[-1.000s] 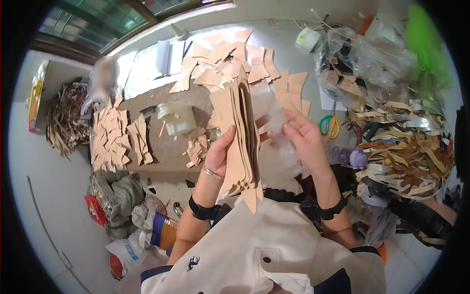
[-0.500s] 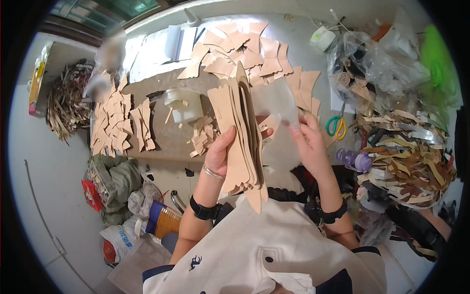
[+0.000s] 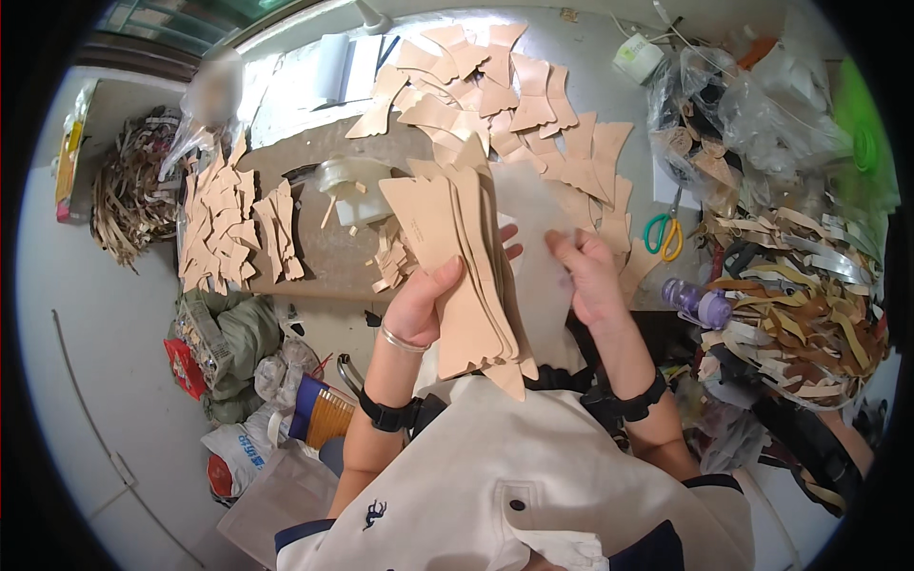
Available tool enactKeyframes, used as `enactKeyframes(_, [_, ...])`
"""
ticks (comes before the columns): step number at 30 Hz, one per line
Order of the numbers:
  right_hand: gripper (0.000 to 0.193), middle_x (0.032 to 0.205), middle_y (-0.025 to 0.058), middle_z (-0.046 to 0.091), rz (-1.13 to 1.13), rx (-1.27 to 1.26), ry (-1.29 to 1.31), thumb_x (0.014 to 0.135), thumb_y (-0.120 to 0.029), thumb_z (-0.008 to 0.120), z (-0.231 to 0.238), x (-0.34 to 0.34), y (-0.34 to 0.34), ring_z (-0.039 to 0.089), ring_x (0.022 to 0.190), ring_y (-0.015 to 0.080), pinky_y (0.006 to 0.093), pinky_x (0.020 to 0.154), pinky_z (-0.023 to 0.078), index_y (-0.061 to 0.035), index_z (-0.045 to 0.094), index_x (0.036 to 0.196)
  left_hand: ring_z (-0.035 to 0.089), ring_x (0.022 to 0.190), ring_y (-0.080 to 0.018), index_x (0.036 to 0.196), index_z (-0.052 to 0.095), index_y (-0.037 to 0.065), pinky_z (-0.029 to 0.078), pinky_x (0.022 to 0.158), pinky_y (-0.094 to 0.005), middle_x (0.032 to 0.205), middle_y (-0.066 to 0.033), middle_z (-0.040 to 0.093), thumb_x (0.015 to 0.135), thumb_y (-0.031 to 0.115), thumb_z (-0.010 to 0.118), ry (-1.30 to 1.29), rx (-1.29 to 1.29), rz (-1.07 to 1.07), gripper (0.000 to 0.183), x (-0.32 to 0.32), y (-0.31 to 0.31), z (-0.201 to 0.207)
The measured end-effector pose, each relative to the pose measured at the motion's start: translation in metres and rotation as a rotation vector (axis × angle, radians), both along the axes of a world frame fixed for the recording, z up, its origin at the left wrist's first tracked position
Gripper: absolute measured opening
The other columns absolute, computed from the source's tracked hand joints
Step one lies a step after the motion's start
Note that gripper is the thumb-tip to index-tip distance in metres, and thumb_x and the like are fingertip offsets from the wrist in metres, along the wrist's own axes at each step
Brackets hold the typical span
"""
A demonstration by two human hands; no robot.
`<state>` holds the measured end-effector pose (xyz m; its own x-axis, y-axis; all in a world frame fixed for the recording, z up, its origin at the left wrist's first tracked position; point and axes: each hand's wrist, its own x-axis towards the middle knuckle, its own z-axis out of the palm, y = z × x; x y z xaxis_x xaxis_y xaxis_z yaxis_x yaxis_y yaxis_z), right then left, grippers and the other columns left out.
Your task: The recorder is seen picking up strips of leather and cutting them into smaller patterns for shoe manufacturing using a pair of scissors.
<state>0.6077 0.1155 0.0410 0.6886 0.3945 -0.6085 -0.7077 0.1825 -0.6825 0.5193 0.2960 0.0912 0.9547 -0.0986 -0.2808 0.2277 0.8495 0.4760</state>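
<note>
My left hand (image 3: 425,303) is closed round a stack of tan leather pieces (image 3: 466,257), its thumb on the front piece and its fingertips showing past the far side. The flat pieces flare at their ends and stand upright above my lap. To the right of them my right hand (image 3: 592,276) pinches the edge of a translucent, milky sheet (image 3: 533,271). The sheet lies partly behind the stack, which hides its left side. Beyond both hands, many similar leather pieces (image 3: 466,100) lie spread over the table.
A white tub (image 3: 364,205) stands beside small leather scraps (image 3: 392,262). Two leather piles (image 3: 219,224) lie left. Scissors (image 3: 665,236) with green and yellow handles and a purple bottle (image 3: 695,303) are at the right, near a heap of leather strips (image 3: 790,324). Plastic bags (image 3: 762,114) fill the far right corner.
The front leather piece's top has fanned out to the left in my left hand. My right hand has moved slightly down and left, with the sheet in its fingers. The view has shifted a little.
</note>
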Motion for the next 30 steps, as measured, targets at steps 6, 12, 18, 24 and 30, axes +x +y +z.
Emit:
enactKeyframes(6, [0.014,0.074,0.0002,0.061,0.124,-0.147,-0.138,0.082,-0.014,0.069,0.011,-0.01,0.024,0.049,0.052,0.0087,0.0229,0.048,0.039,-0.0027,0.061,0.08,0.059,0.103,-0.0147,0.124,0.051,0.002,0.047,0.089,-0.03,0.116,-0.0052,0.06,0.086,0.012,0.065,0.248,0.328,0.034,0.042,-0.025,0.0,-0.018])
enactKeyframes(12, [0.017,0.071,-0.0031,0.055,-0.338,-0.003,0.029,0.089,-0.024,0.062,-0.05,0.078,-0.044,0.051,0.06,0.007,0.0211,0.054,0.04,-0.0084,0.057,0.092,0.061,0.098,-0.0184,0.12,0.053,0.0,0.051,0.086,-0.0332,0.109,-0.0081,0.062,0.087,0.011,0.063,0.405,0.458,0.187,0.036,-0.082,0.076,-0.01])
enactKeyframes(18, [0.015,0.076,-0.0046,0.055,0.018,-0.017,-0.149,0.092,-0.021,0.059,-0.02,0.045,0.003,0.046,0.062,0.0034,0.0191,0.053,0.036,-0.0073,0.059,0.099,0.059,0.093,-0.0136,0.116,0.054,-0.002,0.048,0.08,-0.0296,0.103,-0.0054,0.062,0.085,0.009,0.066,0.571,0.94,0.235,0.035,-0.091,0.084,0.018])
enactKeyframes(24, [0.018,0.071,-0.005,0.056,0.468,0.325,-0.04,0.094,-0.021,0.057,0.015,-0.004,0.058,0.048,0.06,0.0016,0.0186,0.052,0.039,-0.0046,0.063,0.091,0.057,0.1,-0.0151,0.117,0.056,-0.001,0.047,0.085,-0.0295,0.111,-0.0057,0.061,0.082,0.011,0.07,-0.12,0.782,-0.591,0.039,-0.039,0.05,0.022])
enactKeyframes(30, [0.014,0.082,-0.0011,0.064,0.712,0.333,-0.171,0.091,-0.013,0.06,0.042,-0.002,0.035,0.055,0.073,0.0025,0.0186,0.064,0.045,-0.0005,0.065,0.091,0.059,0.098,-0.0172,0.117,0.058,0.003,0.048,0.086,-0.0288,0.112,-0.0062,0.061,0.085,0.014,0.066,-0.121,0.973,-0.851,0.034,-0.031,0.032,-0.095])
